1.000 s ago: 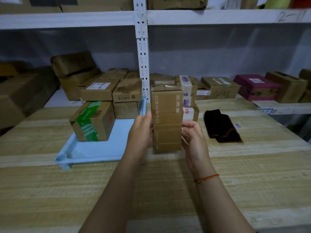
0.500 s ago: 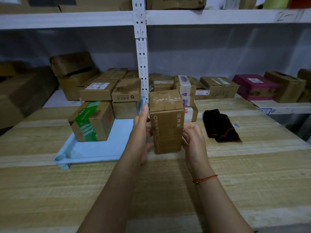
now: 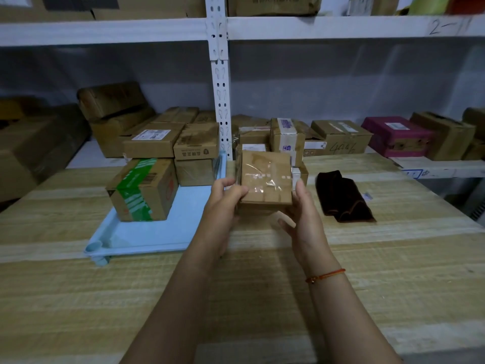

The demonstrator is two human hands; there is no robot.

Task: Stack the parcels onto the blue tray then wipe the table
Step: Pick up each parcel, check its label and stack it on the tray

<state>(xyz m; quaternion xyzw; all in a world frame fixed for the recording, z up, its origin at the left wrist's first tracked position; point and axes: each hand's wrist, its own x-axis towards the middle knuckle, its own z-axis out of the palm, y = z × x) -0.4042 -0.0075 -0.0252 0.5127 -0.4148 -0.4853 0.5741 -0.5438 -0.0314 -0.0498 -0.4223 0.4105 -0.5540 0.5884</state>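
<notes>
- Both hands grasp one brown parcel (image 3: 265,179) in the air, above the table (image 3: 393,258): the left hand (image 3: 223,199) pinches its left edge, the right hand (image 3: 299,206) supports its right side from below.
- The blue tray (image 3: 147,232) lies to the left of the hands — the left hand is nearer, just beside the tray's right rim.
- The parcel's taped face is turned toward the camera; I cannot tell its long axis.
- On the tray stands a box with green tape (image 3: 143,189); its print is not readable.
- A shelf box (image 3: 338,139) has handwriting, maybe "4046". The shelf beam (image 3: 367,26) shows "2—".
- A dark cloth (image 3: 343,197) lies to the right.

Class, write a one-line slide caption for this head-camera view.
Both hands, left and right, hold a taped brown parcel beside the blue tray of parcels.
</notes>
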